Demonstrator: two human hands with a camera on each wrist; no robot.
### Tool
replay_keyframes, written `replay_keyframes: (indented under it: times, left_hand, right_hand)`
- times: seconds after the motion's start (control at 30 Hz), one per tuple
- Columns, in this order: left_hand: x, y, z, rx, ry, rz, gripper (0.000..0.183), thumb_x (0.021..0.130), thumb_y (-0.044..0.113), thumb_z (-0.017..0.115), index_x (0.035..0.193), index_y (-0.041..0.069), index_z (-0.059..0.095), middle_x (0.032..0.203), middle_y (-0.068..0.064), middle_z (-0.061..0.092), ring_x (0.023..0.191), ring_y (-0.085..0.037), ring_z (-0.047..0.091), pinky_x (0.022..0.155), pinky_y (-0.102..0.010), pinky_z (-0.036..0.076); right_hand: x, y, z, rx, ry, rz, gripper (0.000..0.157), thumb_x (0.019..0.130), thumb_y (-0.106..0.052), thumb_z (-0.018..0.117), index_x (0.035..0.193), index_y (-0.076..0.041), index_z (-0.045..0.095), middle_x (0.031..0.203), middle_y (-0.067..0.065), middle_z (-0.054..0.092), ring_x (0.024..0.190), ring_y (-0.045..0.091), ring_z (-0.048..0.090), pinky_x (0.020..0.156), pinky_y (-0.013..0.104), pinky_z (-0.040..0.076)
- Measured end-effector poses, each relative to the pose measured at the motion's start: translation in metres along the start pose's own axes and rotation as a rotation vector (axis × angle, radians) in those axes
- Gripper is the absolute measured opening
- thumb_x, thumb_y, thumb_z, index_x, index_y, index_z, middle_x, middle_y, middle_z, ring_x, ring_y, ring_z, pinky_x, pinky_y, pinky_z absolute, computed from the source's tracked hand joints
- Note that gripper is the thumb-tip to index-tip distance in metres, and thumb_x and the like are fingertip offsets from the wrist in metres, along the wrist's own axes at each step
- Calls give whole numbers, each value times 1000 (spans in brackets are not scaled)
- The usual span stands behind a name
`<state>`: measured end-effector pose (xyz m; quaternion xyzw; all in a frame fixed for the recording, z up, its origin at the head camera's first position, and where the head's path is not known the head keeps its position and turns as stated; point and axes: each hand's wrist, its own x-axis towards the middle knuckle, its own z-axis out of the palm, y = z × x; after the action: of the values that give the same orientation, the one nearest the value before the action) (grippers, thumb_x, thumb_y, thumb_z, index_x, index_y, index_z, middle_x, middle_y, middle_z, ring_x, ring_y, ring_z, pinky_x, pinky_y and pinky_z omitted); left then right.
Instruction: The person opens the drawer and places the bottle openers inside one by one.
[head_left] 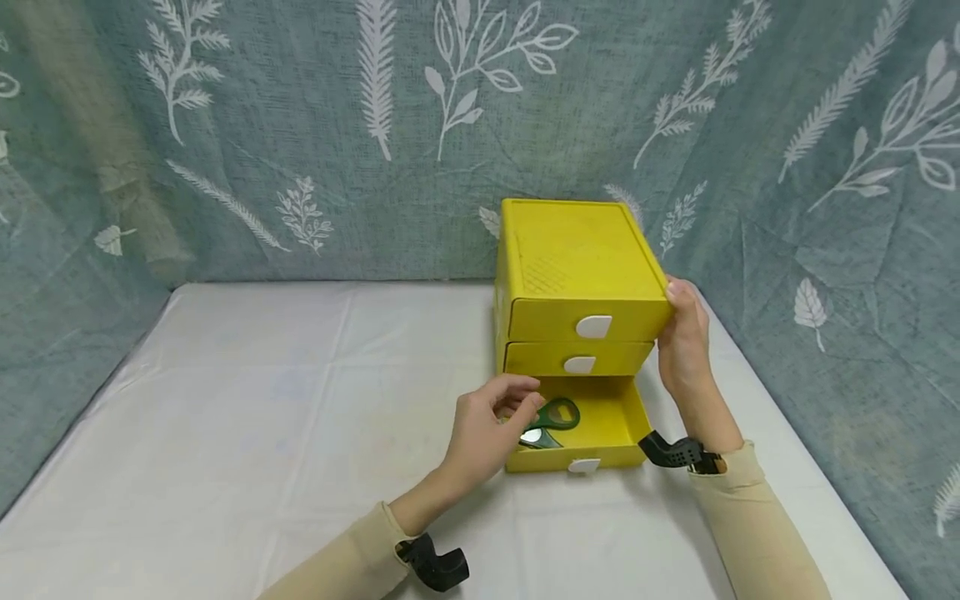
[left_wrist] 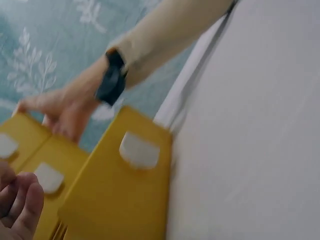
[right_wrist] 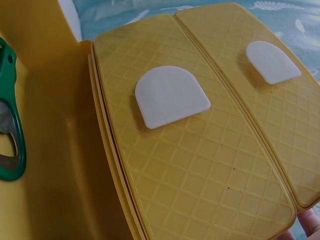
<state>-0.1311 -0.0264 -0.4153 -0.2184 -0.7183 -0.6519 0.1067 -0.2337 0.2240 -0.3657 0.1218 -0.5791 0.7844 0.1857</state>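
Observation:
A yellow three-drawer cabinet (head_left: 573,250) stands on the table with its bottom drawer (head_left: 611,408) pulled out. Inside that drawer lies a pair of green-handled scissors (head_left: 562,414), with metal showing inside the handle (right_wrist: 20,135) in the right wrist view. My left hand (head_left: 487,429) hovers over the drawer's left side, fingers loosely bent beside the scissors and partly covering them. In the left wrist view its fingers (left_wrist: 25,205) hold nothing visible. My right hand (head_left: 686,333) grips the cabinet's upper right edge; its fingertips (right_wrist: 311,223) show at the side in the right wrist view.
The upper drawers are closed, each with a white tab (head_left: 594,326) on its front. A white cloth (head_left: 225,417) covers the table. Behind and to the right hangs a grey-green curtain (head_left: 315,150) with leaf prints, close to the cabinet's back.

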Motion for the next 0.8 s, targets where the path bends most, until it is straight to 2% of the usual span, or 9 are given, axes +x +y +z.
replay_keyframes:
  times: [0.1, 0.23, 0.37, 0.47, 0.67, 0.73, 0.8]
  left_hand:
    - [-9, 8, 9, -44, -26, -26, 14, 97, 1, 60, 110, 0, 68, 85, -9, 71, 62, -26, 65, 52, -29, 54]
    - [-22, 12, 22, -74, -126, -58, 15, 100, 5, 57, 111, 5, 68, 79, -5, 72, 52, -23, 63, 44, -22, 46]
    - [-33, 10, 32, -90, -220, -99, 19, 102, 10, 56, 116, 4, 66, 77, -3, 72, 52, -24, 65, 41, -19, 41]
    - [-38, 6, 38, -98, -261, -157, 23, 102, 12, 56, 119, 0, 65, 77, -4, 72, 53, -20, 66, 41, -20, 43]
    - [-46, -2, 43, -111, -259, -292, 26, 102, 17, 57, 122, 5, 68, 82, -4, 71, 53, -17, 65, 43, -26, 51]
    - [-47, -3, 43, -103, -248, -315, 26, 102, 19, 58, 122, 8, 69, 82, -2, 70, 52, -18, 65, 42, -26, 50]
    - [-47, -4, 43, -85, -243, -326, 26, 101, 20, 59, 122, 10, 70, 74, -1, 67, 51, -18, 65, 41, -25, 48]
  right_hand:
    - [1, 1, 1, -3, -5, 3, 34, 95, -32, 55, 117, -7, 59, 108, 13, 55, 96, 23, 52, 86, 32, 41]
    - [1, 0, 1, -4, 9, 6, 33, 95, -32, 56, 115, -7, 60, 107, 13, 56, 95, 23, 53, 86, 32, 41]
    - [0, -1, 0, -4, 24, 4, 34, 94, -32, 56, 116, -7, 60, 108, 13, 56, 94, 23, 53, 84, 32, 41]
    - [0, -3, 0, -6, 18, 4, 36, 94, -32, 56, 118, -6, 60, 109, 13, 56, 94, 23, 53, 84, 32, 42]
    - [-1, -3, 0, -13, 3, 13, 36, 95, -32, 56, 119, -5, 59, 109, 12, 57, 94, 22, 54, 83, 31, 43]
    - [-1, -3, 0, -21, 3, 12, 36, 95, -33, 56, 119, -6, 59, 110, 13, 57, 94, 23, 54, 82, 31, 43]
    - [-1, -3, 1, -28, 0, 14, 37, 95, -33, 56, 119, -6, 59, 110, 13, 56, 94, 23, 53, 83, 31, 43]
